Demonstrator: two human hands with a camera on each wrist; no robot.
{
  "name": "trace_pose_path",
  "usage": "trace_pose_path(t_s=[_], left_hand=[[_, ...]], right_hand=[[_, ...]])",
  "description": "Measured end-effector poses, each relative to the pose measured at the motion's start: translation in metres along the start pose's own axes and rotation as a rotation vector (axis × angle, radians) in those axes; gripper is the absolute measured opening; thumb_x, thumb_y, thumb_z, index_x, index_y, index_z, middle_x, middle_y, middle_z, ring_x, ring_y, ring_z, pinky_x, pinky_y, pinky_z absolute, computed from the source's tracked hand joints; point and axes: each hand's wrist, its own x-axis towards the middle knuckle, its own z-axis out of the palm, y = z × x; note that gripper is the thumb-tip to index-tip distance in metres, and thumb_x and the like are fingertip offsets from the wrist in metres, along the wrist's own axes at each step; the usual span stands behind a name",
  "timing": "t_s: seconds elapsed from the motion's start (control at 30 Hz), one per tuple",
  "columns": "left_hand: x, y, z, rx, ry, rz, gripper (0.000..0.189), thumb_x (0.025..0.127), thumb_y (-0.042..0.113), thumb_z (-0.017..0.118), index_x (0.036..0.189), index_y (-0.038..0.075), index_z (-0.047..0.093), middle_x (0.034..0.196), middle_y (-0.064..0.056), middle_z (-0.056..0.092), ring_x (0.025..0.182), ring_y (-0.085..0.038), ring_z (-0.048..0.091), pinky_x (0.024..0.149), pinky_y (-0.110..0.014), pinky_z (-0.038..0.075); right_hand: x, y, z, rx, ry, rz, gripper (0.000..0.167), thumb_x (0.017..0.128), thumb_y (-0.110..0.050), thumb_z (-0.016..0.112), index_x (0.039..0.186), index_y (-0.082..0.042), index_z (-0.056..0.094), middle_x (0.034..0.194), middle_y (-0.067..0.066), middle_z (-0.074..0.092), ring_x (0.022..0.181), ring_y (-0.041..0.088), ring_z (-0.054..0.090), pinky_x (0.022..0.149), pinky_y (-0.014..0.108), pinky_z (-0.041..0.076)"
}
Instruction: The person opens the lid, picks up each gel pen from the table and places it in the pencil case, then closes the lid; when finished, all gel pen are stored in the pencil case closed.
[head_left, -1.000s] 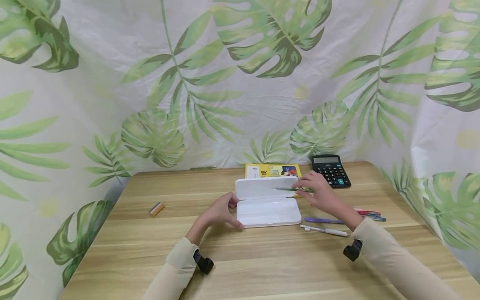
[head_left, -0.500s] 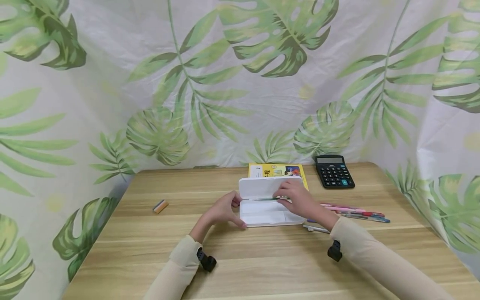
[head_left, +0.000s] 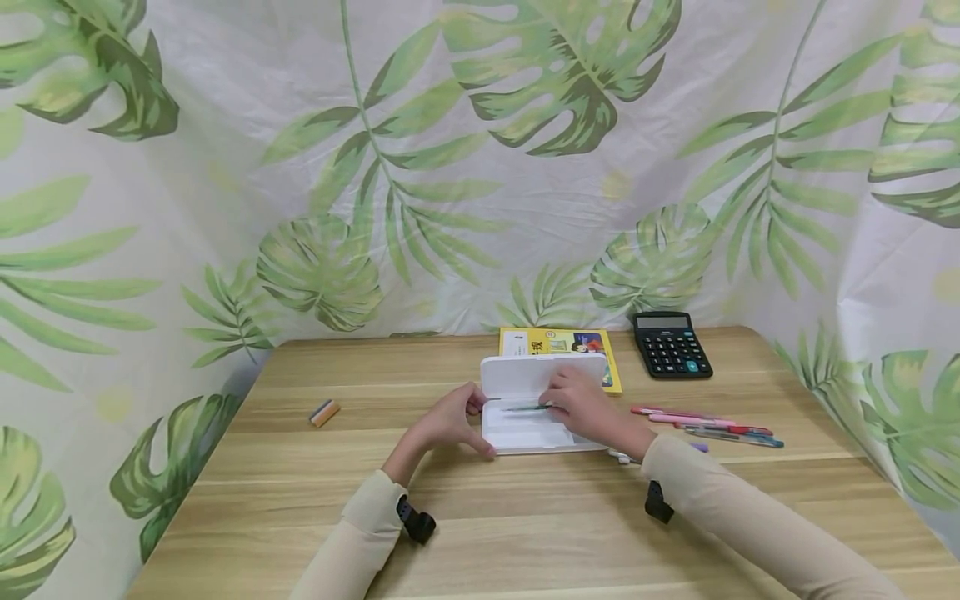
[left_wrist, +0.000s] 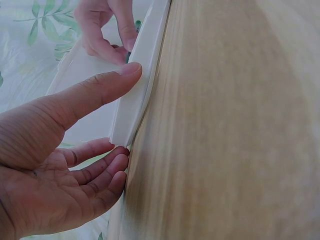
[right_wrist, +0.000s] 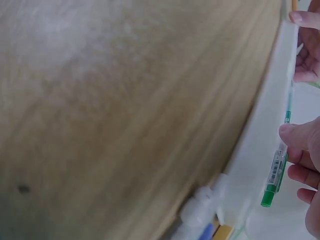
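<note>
Head view: at far left, a striped eraser (head_left: 325,413) lies on the wooden table (head_left: 480,525), well apart from everything else. Next, the left hand (head_left: 448,417) grips the left end of a white pencil case (head_left: 517,439), thumb on the front edge, fingers bent against the end. The case stands open, lid tilted back at the far side, partly covering a yellow book (head_left: 555,339).

Over the tray, near the hinge, is a green-capped gel pen (right_wrist: 276,169), pinched between thumb and fingers of the right hand (head_left: 579,406). Its slim end points left, toward the left hand; its long axis runs roughly along the case's length, and the right hand is the nearer. Whether it touches the tray, I cannot tell.

Just beside the case's right end, a white pen (head_left: 623,457) is partly hidden by the right forearm. Farther right lie a black calculator (head_left: 672,346) and several coloured pens (head_left: 690,422).
</note>
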Motion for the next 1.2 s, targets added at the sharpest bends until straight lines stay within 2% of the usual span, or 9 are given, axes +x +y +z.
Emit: trace_pose_path(t_s=[0.33, 0.6, 0.9, 1.2], left_hand=[[0.001, -0.001, 0.0, 0.006, -0.005, 0.006, 0.077, 0.056, 0.015, 0.101, 0.117, 0.005, 0.055, 0.117, -0.008, 0.059, 0.11, -0.023, 0.054, 0.103, -0.041, 0.046], [0.003, -0.003, 0.001, 0.001, 0.001, 0.0, 0.077, 0.057, 0.016, 0.101, 0.118, 0.005, 0.055, 0.117, -0.008, 0.059, 0.11, -0.023, 0.054, 0.104, -0.042, 0.047], [0.001, -0.001, 0.002, 0.0, 0.005, -0.011, 0.078, 0.057, 0.016, 0.101, 0.119, 0.005, 0.055, 0.119, -0.009, 0.059, 0.111, -0.024, 0.055, 0.104, -0.042, 0.047], [-0.001, 0.002, 0.0, -0.008, 0.01, -0.014, 0.078, 0.057, 0.015, 0.101, 0.119, 0.004, 0.055, 0.118, -0.009, 0.059, 0.112, -0.025, 0.054, 0.104, -0.042, 0.046]], right_hand=[[-0.001, -0.002, 0.011, -0.005, -0.038, 0.051, 0.011, 0.088, -0.01, 0.078, 0.098, -0.014, 0.079, 0.094, 0.001, 0.068, 0.099, 0.022, 0.056, 0.093, 0.041, 0.047], [0.0, -0.002, 0.011, 0.021, -0.034, 0.074, 0.015, 0.087, -0.009, 0.079, 0.102, -0.013, 0.08, 0.098, 0.003, 0.069, 0.101, 0.023, 0.056, 0.095, 0.042, 0.047], [-0.008, 0.0, -0.005, -0.016, 0.088, 0.005, 0.018, 0.079, -0.008, 0.086, 0.095, -0.013, 0.079, 0.091, 0.001, 0.067, 0.092, 0.02, 0.057, 0.081, 0.038, 0.049], [-0.031, 0.022, -0.033, -0.009, 0.16, -0.017, 0.024, 0.074, -0.004, 0.088, 0.095, -0.01, 0.078, 0.087, 0.002, 0.065, 0.087, 0.021, 0.055, 0.078, 0.039, 0.046]])
